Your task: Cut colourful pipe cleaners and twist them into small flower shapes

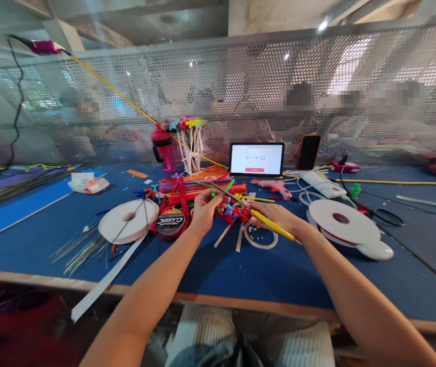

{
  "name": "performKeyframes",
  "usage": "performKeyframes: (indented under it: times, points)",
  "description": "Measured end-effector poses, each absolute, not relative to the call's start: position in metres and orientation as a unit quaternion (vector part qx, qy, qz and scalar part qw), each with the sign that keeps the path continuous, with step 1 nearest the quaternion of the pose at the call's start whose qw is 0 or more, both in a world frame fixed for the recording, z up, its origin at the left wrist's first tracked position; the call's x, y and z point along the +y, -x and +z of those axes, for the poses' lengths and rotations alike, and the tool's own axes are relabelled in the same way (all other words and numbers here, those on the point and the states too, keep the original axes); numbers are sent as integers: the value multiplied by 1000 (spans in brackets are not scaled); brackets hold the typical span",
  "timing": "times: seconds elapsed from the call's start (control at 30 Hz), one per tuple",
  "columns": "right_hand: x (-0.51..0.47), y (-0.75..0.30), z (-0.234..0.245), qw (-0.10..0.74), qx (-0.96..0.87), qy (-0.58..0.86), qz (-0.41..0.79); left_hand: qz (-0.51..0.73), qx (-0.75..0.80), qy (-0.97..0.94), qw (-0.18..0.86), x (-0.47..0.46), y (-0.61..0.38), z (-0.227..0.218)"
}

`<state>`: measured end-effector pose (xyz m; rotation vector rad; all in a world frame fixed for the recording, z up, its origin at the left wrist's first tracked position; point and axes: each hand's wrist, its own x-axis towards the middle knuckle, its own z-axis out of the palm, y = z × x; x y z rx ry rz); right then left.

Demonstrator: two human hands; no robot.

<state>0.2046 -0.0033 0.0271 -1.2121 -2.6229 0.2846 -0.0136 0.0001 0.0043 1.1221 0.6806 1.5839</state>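
Note:
My left hand [205, 208] is closed, its fingers pinching a green pipe cleaner [230, 185] above the middle of the table. My right hand [273, 216] is wrapped around yellow-handled pliers [272, 225], whose long thin metal end reaches left to the green pipe cleaner. Whether the jaws touch it I cannot tell. Just behind and below the hands lie bundles of red and purple pipe cleaners [175, 195] and a pile of small colourful twisted pieces [236, 213].
White ribbon spools lie left [128, 221] and right [350, 224]. A tape roll [261, 238] is in front of me. Behind stand a pink bottle [166, 153], pipe-cleaner flowers [190, 148], a tablet [256, 159] and a phone [308, 152]. A pink glue gun [275, 187] lies near the cables.

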Motion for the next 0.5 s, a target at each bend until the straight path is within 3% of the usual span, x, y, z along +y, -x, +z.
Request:
performKeyframes:
  times: [0.5]
  points:
    - [-2,-199,34,107,-882,456,40,648,290,-475,520,-1,13,2]
